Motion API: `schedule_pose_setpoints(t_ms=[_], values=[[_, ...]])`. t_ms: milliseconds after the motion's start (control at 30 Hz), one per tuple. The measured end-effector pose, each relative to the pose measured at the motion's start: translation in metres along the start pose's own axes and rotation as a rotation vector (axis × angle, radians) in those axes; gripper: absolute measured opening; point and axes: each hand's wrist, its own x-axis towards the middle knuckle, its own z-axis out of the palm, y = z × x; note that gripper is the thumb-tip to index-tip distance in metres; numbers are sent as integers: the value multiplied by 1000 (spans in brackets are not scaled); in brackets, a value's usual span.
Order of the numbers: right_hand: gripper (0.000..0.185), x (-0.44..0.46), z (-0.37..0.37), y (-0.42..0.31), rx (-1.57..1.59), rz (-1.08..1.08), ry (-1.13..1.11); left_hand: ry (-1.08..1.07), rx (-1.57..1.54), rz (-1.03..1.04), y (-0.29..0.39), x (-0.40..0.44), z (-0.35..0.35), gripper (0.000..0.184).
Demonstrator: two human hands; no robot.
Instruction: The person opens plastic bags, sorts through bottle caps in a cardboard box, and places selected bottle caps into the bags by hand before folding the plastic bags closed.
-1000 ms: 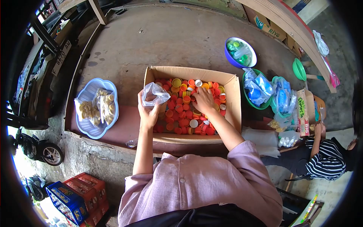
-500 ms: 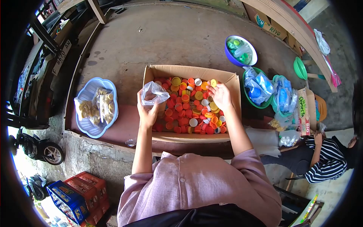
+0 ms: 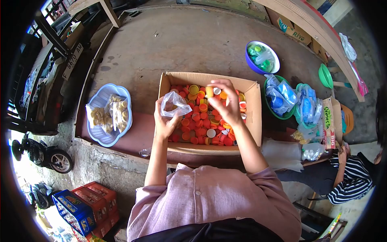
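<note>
A cardboard box (image 3: pixel 201 151) holds several red, orange, yellow and white caps (image 3: pixel 196 117). At its left side my left hand (image 3: pixel 164 121) grips a clear plastic bag (image 3: pixel 175 105) with its mouth spread; what lies inside is hard to make out. Above the caps, on the right half of the box, my right hand (image 3: pixel 226 103) holds a yellow cap (image 3: pixel 209 92) by the fingertips, a little to the right of the bag.
Left of the box is a blue basket (image 3: pixel 92 131) with filled bags. On the right stand a purple bowl (image 3: pixel 250 63), a green basket (image 3: pixel 287 116) of blue-filled bags and a cardboard piece (image 3: pixel 327 121). A person in a striped top (image 3: pixel 352 177) sits at the right.
My right hand first reached into the caps, then lifted with a yellow cap and has now moved left toward the bag. My left hand keeps its hold on the bag. The view has shifted slightly.
</note>
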Motion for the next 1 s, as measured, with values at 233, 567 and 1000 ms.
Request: schedule_pose_setpoints(t_ms=[233,567,1000], values=[[25,11,46,-47,-544,-223,-420,17,160,127,-12,2,-3,56],[11,20,2,29,-146,171,15,75,6,87,-9,2,-2,51],[24,-27,13,111,-795,154,-412,73,93,107,-22,2,-8,50]])
